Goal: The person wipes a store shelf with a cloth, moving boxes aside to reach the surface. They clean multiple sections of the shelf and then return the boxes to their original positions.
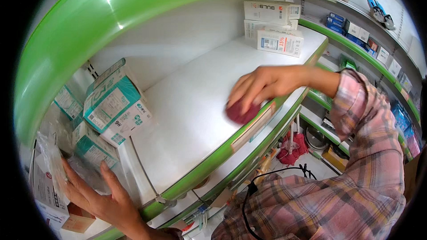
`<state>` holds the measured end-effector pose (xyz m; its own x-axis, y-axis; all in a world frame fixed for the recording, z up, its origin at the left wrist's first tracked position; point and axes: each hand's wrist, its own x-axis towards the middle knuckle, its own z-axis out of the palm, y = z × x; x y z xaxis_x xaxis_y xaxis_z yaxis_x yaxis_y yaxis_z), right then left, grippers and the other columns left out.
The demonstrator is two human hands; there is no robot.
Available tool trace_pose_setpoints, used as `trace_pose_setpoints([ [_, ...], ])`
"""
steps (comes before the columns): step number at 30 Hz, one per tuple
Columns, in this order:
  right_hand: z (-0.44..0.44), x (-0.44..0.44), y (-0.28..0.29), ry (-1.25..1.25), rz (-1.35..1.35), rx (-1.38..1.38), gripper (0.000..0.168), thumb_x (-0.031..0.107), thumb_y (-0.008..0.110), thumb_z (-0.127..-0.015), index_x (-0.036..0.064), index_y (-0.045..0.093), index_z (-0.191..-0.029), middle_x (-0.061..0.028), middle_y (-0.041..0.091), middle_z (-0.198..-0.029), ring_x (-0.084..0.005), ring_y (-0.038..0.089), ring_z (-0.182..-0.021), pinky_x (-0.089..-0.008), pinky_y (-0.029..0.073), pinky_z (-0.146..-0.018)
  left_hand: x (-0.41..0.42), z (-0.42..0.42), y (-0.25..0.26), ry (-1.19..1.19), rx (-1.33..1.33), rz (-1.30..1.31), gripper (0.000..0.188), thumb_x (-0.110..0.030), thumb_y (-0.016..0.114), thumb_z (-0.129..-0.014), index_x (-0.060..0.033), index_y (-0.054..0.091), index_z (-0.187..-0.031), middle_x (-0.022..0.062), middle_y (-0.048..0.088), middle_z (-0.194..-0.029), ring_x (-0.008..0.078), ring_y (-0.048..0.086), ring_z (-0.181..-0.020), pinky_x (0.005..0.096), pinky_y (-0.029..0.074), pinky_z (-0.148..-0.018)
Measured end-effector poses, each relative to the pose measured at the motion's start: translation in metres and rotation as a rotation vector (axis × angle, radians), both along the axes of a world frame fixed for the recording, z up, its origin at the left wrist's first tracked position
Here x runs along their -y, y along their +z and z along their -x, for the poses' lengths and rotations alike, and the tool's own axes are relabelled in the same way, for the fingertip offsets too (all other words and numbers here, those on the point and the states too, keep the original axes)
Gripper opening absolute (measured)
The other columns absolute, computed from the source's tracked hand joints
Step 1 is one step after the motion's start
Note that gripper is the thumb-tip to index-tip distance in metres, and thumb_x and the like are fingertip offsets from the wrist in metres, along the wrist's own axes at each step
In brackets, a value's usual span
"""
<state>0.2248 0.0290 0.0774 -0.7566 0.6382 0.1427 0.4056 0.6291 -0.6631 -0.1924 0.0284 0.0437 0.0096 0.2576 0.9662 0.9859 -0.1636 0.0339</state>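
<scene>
My right hand (270,81) is blurred and presses a bunched maroon cloth (243,112) onto the white shelf board (186,116), close to its green front edge. At the lower left my left hand (103,200) has its fingers spread. Its fingertips are against or just beside clear plastic wrapping (50,153); contact is hard to tell. Just beyond those fingers is a teal and white bulb box (95,146), and a larger teal and white box (115,106) stands behind it.
White bulb boxes (280,43) are stacked at the shelf's far end. A curved green shelf edge (66,36) hangs overhead. Side shelves (360,46) on the right hold small boxes. A black cable (245,203) crosses my shirt front. Red mop strands (295,146) lie below.
</scene>
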Motion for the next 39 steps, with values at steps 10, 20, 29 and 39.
trace_pose_setpoints([
  [10,0.009,-0.013,-0.022,-0.505,-0.318,0.132,0.036,0.011,0.059,-0.093,0.010,0.061,-0.128,-0.0196,0.056,-0.134,-0.0340,0.053,-0.122,-0.0401,0.040,-0.107,0.000,-0.007,0.002,-0.112,0.037,0.013,0.067,-0.017,0.072,-0.084,-0.0049,0.044,-0.143,0.0252,0.045,-0.140,0.0433,0.037,-0.131,0.0484,0.029,-0.109],
  [20,0.148,-0.045,0.003,-0.110,-0.090,-0.274,0.047,0.034,0.070,-0.089,0.008,0.061,-0.128,-0.0133,0.055,-0.135,-0.0266,0.049,-0.128,-0.0390,0.036,-0.109,0.001,-0.006,0.004,-0.123,0.031,-0.015,0.066,-0.018,0.070,-0.084,-0.0040,0.043,-0.143,0.0272,0.044,-0.138,0.0457,0.037,-0.131,0.0503,0.028,-0.109],
  [29,0.155,-0.152,0.014,-0.261,0.219,-0.356,0.150,0.038,0.095,-0.055,0.006,-0.015,-0.153,-0.0308,0.019,-0.153,-0.0388,0.027,-0.141,-0.0406,0.031,-0.112,0.002,-0.004,-0.001,-0.119,0.060,-0.017,0.067,-0.017,0.070,-0.084,-0.0034,0.043,-0.143,0.0288,0.042,-0.140,0.0458,0.037,-0.131,0.0502,0.028,-0.110],
  [39,0.170,-0.176,-0.014,-0.120,0.026,-0.472,0.147,0.022,0.095,-0.054,0.006,-0.012,-0.153,-0.0232,0.028,-0.150,-0.0348,0.034,-0.137,-0.0395,0.029,-0.115,0.000,-0.013,0.004,-0.110,0.060,-0.017,0.067,-0.016,0.069,-0.083,-0.0026,0.042,-0.143,0.0287,0.043,-0.139,0.0448,0.038,-0.130,0.0498,0.030,-0.109],
])
